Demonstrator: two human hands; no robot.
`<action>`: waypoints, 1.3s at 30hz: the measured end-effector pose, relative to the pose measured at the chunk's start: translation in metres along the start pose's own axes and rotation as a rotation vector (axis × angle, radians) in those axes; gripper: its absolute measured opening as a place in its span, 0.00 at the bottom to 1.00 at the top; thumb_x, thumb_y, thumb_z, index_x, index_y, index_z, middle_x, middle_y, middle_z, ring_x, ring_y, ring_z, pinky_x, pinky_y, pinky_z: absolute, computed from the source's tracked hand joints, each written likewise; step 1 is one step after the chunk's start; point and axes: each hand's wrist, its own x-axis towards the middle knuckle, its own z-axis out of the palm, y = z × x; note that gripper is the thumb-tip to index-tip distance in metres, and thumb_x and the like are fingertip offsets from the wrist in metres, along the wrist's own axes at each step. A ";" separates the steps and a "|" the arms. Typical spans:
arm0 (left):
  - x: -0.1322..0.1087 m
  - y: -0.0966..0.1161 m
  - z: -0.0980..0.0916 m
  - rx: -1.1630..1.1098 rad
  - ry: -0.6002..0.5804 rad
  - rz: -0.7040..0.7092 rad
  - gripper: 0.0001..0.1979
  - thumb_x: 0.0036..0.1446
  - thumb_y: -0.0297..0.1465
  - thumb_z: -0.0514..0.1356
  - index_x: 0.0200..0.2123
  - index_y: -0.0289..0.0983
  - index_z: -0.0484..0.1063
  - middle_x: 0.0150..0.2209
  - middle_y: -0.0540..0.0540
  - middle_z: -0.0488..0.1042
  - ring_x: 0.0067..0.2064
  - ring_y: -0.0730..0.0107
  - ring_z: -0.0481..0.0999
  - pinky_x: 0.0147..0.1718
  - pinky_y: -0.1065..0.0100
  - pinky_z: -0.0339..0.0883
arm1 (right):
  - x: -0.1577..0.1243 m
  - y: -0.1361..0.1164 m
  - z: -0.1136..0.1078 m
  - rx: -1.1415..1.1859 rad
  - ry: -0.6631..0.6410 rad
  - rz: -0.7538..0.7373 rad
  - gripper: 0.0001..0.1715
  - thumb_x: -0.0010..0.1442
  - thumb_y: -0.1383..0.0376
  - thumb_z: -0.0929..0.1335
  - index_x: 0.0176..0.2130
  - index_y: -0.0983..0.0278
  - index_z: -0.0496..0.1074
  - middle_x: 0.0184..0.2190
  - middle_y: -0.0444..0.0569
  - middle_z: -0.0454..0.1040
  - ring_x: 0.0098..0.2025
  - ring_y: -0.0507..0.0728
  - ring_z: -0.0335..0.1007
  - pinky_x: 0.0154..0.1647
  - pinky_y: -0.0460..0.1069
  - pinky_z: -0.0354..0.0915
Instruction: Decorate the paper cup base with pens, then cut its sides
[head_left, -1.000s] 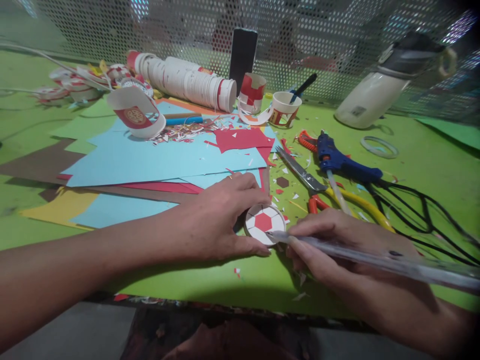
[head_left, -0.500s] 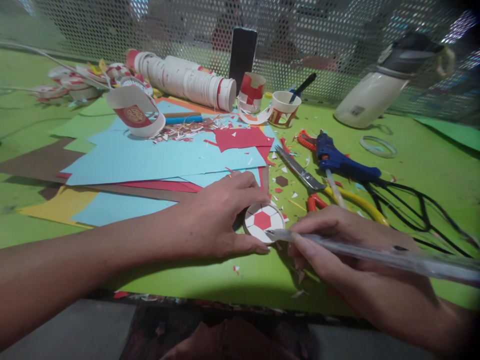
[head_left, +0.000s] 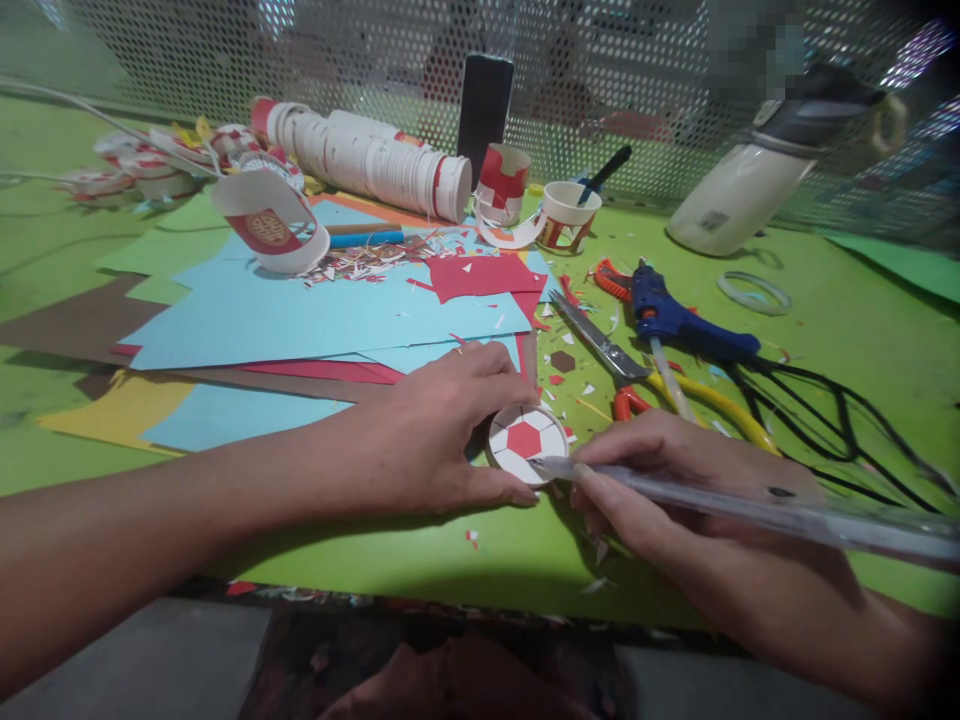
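Observation:
A small round white disc point(head_left: 507, 462) with a raised rim and a red hexagon in its middle lies on the green table. Dark lines run outward from the hexagon. My left hand point(head_left: 457, 430) grips the disc's edge between thumb and fingers, steadying it from the left. In my right hand point(head_left: 675, 500) is a clear pen point(head_left: 697, 495), pinched between thumb and fingers. Its tip touches the white face just below the hexagon. Scissors point(head_left: 600, 340) with yellow and red handles lie beyond my right hand, next to a blue glue gun point(head_left: 675, 320).
Coloured paper sheets point(head_left: 300, 310) with scraps spread across the left. Behind them are stacked paper cups point(head_left: 367, 155), a phone point(head_left: 484, 120) and a cut cup point(head_left: 570, 215). A white bottle point(head_left: 742, 195) stands back right. Black cable loops point(head_left: 840, 420) lie right; the table edge is close.
The pen and my right hand have shifted very slightly to the left. My left hand and the disc look almost unchanged.

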 end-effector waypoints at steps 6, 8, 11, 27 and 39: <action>-0.001 -0.001 0.000 0.002 0.004 0.004 0.16 0.54 0.42 0.64 0.41 0.39 0.71 0.41 0.46 0.66 0.43 0.64 0.68 0.39 0.66 0.63 | 0.000 0.001 0.000 -0.027 0.001 -0.011 0.07 0.57 0.58 0.68 0.32 0.55 0.76 0.23 0.41 0.76 0.20 0.52 0.69 0.20 0.46 0.66; -0.001 -0.001 0.001 0.000 0.002 0.006 0.16 0.54 0.42 0.64 0.41 0.39 0.71 0.42 0.46 0.66 0.43 0.64 0.68 0.39 0.66 0.63 | 0.000 0.001 0.000 -0.035 0.001 -0.022 0.07 0.57 0.58 0.68 0.31 0.55 0.76 0.23 0.40 0.76 0.21 0.52 0.69 0.21 0.46 0.67; -0.001 -0.001 0.001 0.002 -0.002 0.003 0.16 0.54 0.42 0.64 0.41 0.38 0.71 0.42 0.46 0.66 0.43 0.64 0.68 0.39 0.65 0.63 | 0.000 0.000 -0.001 -0.041 -0.004 -0.015 0.07 0.57 0.58 0.68 0.30 0.55 0.76 0.22 0.40 0.76 0.20 0.52 0.68 0.21 0.46 0.66; -0.001 -0.001 0.000 -0.009 -0.001 0.006 0.16 0.54 0.41 0.64 0.41 0.38 0.71 0.41 0.46 0.66 0.43 0.64 0.68 0.40 0.65 0.63 | 0.007 -0.002 -0.006 -0.025 -0.021 -0.015 0.07 0.56 0.59 0.69 0.33 0.56 0.78 0.26 0.42 0.80 0.23 0.53 0.73 0.21 0.44 0.68; 0.000 -0.001 0.001 -0.025 0.007 0.009 0.16 0.53 0.40 0.65 0.41 0.37 0.71 0.41 0.45 0.66 0.43 0.64 0.68 0.39 0.66 0.62 | 0.007 0.003 -0.002 0.160 0.031 -0.025 0.07 0.56 0.62 0.71 0.30 0.60 0.79 0.24 0.43 0.79 0.24 0.50 0.73 0.28 0.43 0.72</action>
